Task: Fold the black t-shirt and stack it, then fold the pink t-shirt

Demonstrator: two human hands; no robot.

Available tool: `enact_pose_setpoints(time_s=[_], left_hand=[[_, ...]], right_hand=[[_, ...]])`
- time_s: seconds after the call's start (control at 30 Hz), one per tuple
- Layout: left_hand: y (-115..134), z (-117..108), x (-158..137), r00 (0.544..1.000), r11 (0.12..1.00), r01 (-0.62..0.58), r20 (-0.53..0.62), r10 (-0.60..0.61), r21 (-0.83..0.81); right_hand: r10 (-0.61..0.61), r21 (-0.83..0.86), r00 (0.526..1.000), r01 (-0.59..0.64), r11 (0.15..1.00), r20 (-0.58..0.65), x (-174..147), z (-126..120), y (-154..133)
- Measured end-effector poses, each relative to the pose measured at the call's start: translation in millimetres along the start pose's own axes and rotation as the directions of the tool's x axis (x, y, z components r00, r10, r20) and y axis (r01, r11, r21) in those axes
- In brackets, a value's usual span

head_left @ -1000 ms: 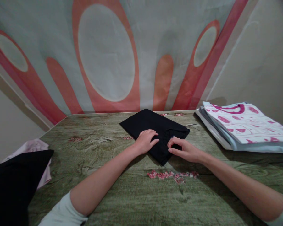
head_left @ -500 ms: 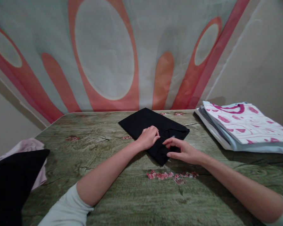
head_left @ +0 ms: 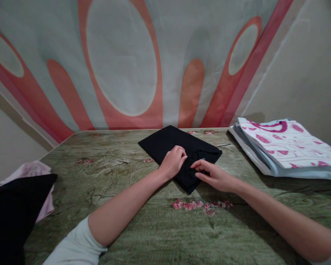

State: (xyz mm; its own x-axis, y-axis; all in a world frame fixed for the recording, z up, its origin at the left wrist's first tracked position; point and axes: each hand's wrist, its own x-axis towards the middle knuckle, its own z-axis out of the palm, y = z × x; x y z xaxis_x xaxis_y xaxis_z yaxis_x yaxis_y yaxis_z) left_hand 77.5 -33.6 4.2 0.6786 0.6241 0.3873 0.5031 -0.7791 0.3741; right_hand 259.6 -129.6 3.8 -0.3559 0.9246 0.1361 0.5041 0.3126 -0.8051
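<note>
A folded black garment [head_left: 165,141] lies at an angle on the wood-patterned table [head_left: 121,206], with a small shiny button-like spot near its right side. My left hand [head_left: 173,162] is on the middle of it, fingers bent and together, apparently gripping the cloth; its fingertips are partly hidden. Just to the right, my right hand [head_left: 213,176] hovers over the garment's near right edge. Its thumb and fingers are apart, with nothing visible between them.
On the right sits a stack of folded clothes [head_left: 273,171], topped by a white garment with pink print [head_left: 298,141]. Black cloth [head_left: 13,209] and a pink garment [head_left: 34,169] lie at the left edge. A patterned hanging [head_left: 121,73] covers the wall behind the table.
My right hand's thumb has shifted slightly up, closer to its fingers. My left hand and the black garment stay practically in place.
</note>
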Motion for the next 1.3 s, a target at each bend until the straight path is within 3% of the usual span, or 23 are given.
enact_pose_setpoints(time_s=[0.1, 0.23, 0.37, 0.63, 0.8, 1.07, 1.3], left_hand=[[16.6, -16.6, -13.9, 1.000, 0.999, 0.009, 0.016, -0.010, 0.046], [44.2, -37.2, -39.7, 0.984, 0.995, -0.073, 0.166, 0.061, 0.069], [58.9, -39.6, -56.7, 0.964, 0.982, -0.151, 0.237, 0.120, 0.114], [53.7, -25.9, -62.0, 0.961, 0.961, -0.173, 0.251, 0.116, 0.216], [53.4, -29.3, -64.0, 0.944, 0.943, -0.250, 0.270, 0.187, 0.220], [51.9, -25.8, -65.4, 0.920, 0.931, -0.322, 0.290, 0.264, 0.173], [55.4, -28.3, -67.6, 0.895, 0.927, -0.356, 0.326, 0.304, 0.114]], right_hand=[[0.010, -0.017, 1.000, -0.010, 1.000, -0.001, 0.4, 0.1, -0.9], [-0.005, 0.019, 1.000, 0.004, 1.000, 0.027, 0.6, -1.1, -1.5], [0.003, 0.050, 1.000, -0.004, 0.999, 0.028, 0.9, -1.1, 0.6], [-0.010, 0.071, 1.000, 0.009, 0.997, 0.003, 2.4, 0.4, 1.9], [-0.016, 0.074, 1.000, 0.017, 0.997, -0.014, 3.3, 0.1, 1.8], [-0.055, -0.011, 0.994, 0.056, 0.998, 0.094, 0.8, -9.0, -6.6], [-0.143, -0.099, 0.987, 0.150, 0.984, 0.072, 0.4, -9.8, -6.9]])
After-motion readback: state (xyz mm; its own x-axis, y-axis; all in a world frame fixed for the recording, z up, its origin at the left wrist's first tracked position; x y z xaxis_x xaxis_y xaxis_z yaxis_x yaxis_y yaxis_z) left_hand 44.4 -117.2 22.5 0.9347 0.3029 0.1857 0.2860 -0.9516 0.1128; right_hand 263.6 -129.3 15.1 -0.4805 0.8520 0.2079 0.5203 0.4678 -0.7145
